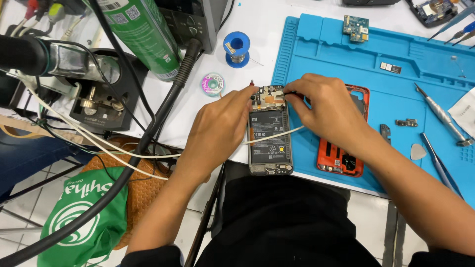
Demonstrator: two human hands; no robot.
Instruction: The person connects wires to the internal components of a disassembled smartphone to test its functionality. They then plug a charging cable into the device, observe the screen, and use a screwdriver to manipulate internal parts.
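An opened phone (pixel 269 143) with its black battery showing lies at the table's near edge, partly on a blue work mat (pixel 346 59). My left hand (pixel 220 126) grips the phone's left side near the top. My right hand (pixel 326 106) pinches a thin dark tool over the circuit board at the phone's top end. A white cable (pixel 277 135) runs across the battery. The orange back cover (pixel 341 158) lies under my right wrist, to the right of the phone.
On the mat lie a small circuit board (pixel 356 27), a metal screwdriver (pixel 443 116), tweezers (pixel 440 163), a pick (pixel 418 152) and small parts. A blue solder spool (pixel 236 47), a green spray can (pixel 146 34), a soldering stand (pixel 99 94) and thick black hose (pixel 163 113) stand left.
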